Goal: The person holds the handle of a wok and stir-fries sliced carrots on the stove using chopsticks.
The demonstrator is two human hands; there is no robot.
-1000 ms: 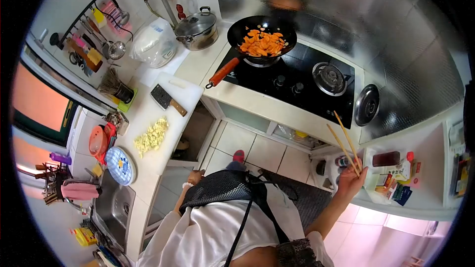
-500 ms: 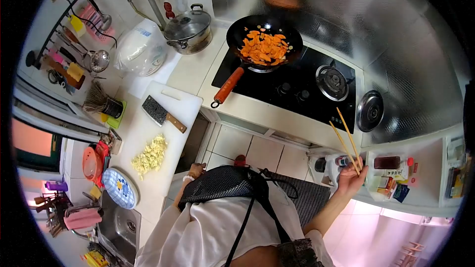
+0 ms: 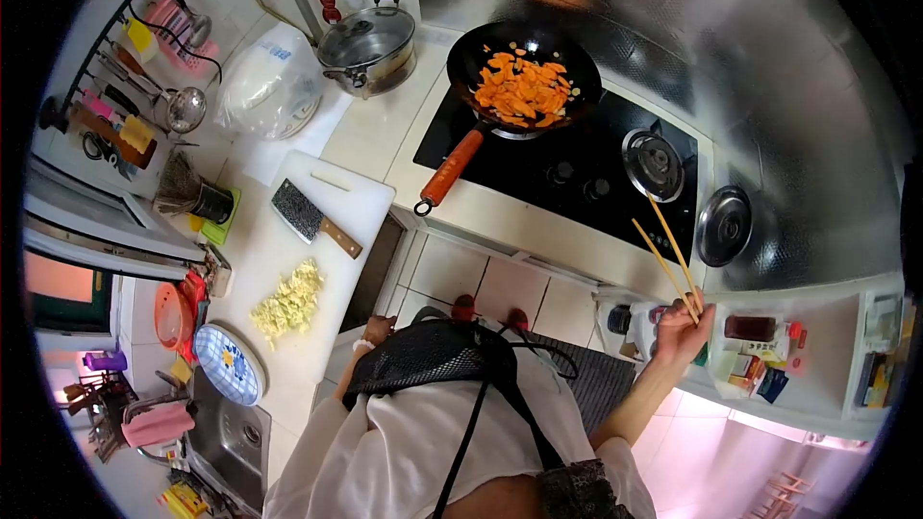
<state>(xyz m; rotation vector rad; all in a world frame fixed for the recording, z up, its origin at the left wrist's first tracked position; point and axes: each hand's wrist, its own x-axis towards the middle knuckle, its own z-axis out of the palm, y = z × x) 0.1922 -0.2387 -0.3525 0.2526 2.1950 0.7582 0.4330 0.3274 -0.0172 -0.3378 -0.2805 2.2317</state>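
Chopsticks (image 3: 670, 255) are gripped in my right hand (image 3: 681, 334), their tips apart and pointing toward the stove's right burner. My left hand (image 3: 379, 330) hangs low by the counter edge, fingers loosely bent, with nothing visible in it. A black wok (image 3: 461, 62) with a red-brown wooden handle (image 3: 452, 171) stands on the left burner and contains orange carrot slices (image 3: 524, 86). On the white cutting board (image 3: 361, 197) lie a cleaver (image 3: 312, 221) and a heap of pale yellow chopped vegetable (image 3: 288, 303). Neither hand touches the wok or board.
A lidded pot (image 3: 367, 48) stands left of the black stove (image 3: 538, 192). One pot lid (image 3: 724, 226) leans at the stove's right. A blue-and-white plate (image 3: 231, 365) sits beside the sink (image 3: 216, 423). Shelves (image 3: 827, 327) with jars and packets flank my right hand.
The view has shifted slightly, and both red-shod feet now show on the floor. My right hand has moved slightly left and up with the chopsticks. Wok and board contents look unchanged.
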